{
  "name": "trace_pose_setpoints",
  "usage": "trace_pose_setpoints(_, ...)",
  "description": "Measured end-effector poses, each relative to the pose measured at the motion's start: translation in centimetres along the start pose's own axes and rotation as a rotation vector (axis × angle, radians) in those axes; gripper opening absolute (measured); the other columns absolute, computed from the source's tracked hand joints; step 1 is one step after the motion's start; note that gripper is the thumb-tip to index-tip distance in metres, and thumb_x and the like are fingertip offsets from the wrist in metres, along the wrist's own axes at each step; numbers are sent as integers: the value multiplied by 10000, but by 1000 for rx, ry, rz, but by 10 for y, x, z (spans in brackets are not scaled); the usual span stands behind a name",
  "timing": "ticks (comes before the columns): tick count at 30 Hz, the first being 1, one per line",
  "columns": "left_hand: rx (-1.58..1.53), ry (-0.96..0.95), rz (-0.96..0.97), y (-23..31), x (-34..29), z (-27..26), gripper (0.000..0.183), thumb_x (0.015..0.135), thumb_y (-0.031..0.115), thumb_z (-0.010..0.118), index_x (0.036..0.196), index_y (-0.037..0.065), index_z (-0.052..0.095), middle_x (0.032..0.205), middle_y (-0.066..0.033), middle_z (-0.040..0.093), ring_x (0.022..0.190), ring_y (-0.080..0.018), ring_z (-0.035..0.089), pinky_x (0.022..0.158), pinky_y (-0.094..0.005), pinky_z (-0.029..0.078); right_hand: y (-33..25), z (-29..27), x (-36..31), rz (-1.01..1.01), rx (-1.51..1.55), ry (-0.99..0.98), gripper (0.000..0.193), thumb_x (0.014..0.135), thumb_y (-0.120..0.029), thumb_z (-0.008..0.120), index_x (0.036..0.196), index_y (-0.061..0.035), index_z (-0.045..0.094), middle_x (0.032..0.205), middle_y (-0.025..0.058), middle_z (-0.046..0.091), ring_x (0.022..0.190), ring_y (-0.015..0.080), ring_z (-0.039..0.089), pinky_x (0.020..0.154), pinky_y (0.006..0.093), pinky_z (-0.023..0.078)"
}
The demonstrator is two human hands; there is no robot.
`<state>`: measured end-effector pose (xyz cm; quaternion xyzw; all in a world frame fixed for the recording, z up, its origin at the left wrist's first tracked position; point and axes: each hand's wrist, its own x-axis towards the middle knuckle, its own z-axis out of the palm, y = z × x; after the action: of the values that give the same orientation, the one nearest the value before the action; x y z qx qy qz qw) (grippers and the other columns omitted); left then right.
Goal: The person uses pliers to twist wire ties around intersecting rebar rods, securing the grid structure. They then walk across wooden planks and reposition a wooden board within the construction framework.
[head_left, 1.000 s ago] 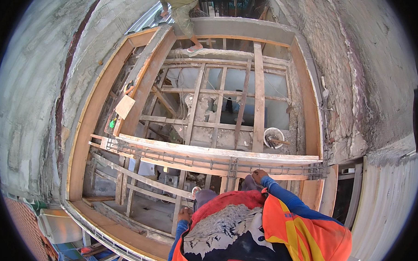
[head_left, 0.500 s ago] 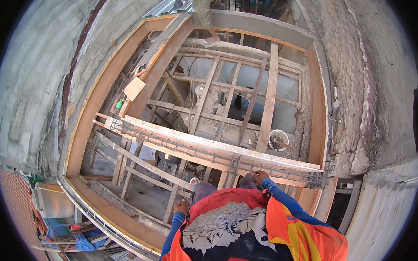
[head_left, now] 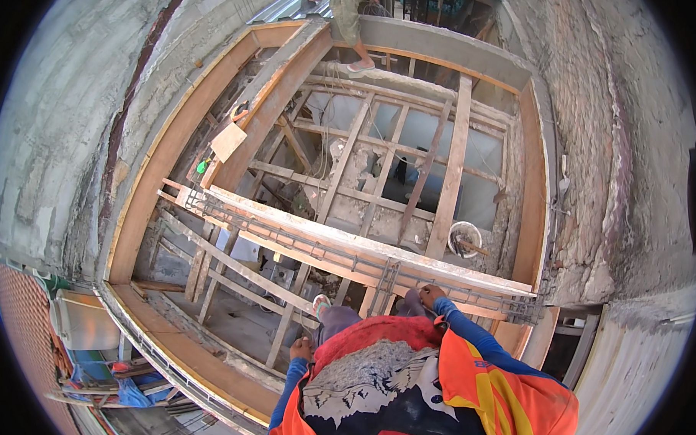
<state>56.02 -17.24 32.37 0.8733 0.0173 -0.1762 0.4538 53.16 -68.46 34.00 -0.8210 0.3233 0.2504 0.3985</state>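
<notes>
My left hand (head_left: pixel 300 347), its fingers curled, hangs beside my left thigh above the wooden slats (head_left: pixel 279 339); whatever it may hold is hidden. By my right knee my right hand (head_left: pixel 431 294) is curled too, close to the rebar cage (head_left: pixel 349 257); I cannot make out anything in its fingers. The cage of thin steel bars runs across in front of me, alongside a pale plank (head_left: pixel 364 244). My left foot in a sandal (head_left: pixel 321 304) shows below, between the timbers.
Plywood formwork (head_left: pixel 154 159) frames the opening, with timber framing (head_left: pixel 349 152) lower down inside. A white bucket (head_left: pixel 464 239) with tools stands at the right. A square board (head_left: pixel 228 142) and handsaw (head_left: pixel 239 111) lie on the left beam. Another person's leg (head_left: pixel 349 26) is at the far side.
The view has shifted slightly, so the formwork sits a little to the right and lower. My hands stay in nearly the same places.
</notes>
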Motion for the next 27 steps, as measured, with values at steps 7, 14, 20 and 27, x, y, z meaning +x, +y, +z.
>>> trace_pose_setpoints(7,-255,-13,-464,30,6,5,296,980,281,491,1020,32,645,921,-117,692,760,-226,639,681,-346,512,12,1,15,-51,-31,9,446,891,-372,508,1118,-36,695,1142,196,675,1066,352,637,974,410,475)
trace_pose_setpoints(14,88,-124,-322,58,-14,9,334,984,303,414,1132,95,629,1081,-158,674,1021,-362,631,894,-427,507,26,-5,24,24,-24,-59,434,878,-373,510,1141,-88,705,1239,191,646,1174,366,598,1035,405,448)
trace_pose_setpoints(20,110,-104,-334,48,-20,19,277,919,248,502,1132,120,622,1060,-178,664,994,-380,635,839,-460,523,32,-9,25,-70,-100,22,423,861,-372,533,1084,-61,712,1065,189,701,1017,348,663,926,412,500)
trace_pose_setpoints(27,333,-98,-190,19,-27,18,288,913,239,494,1149,119,608,1064,-176,658,984,-391,637,836,-464,528,5,-26,15,-66,-105,-38,413,886,-359,488,1100,-89,715,1191,214,658,1138,379,613,999,424,469)
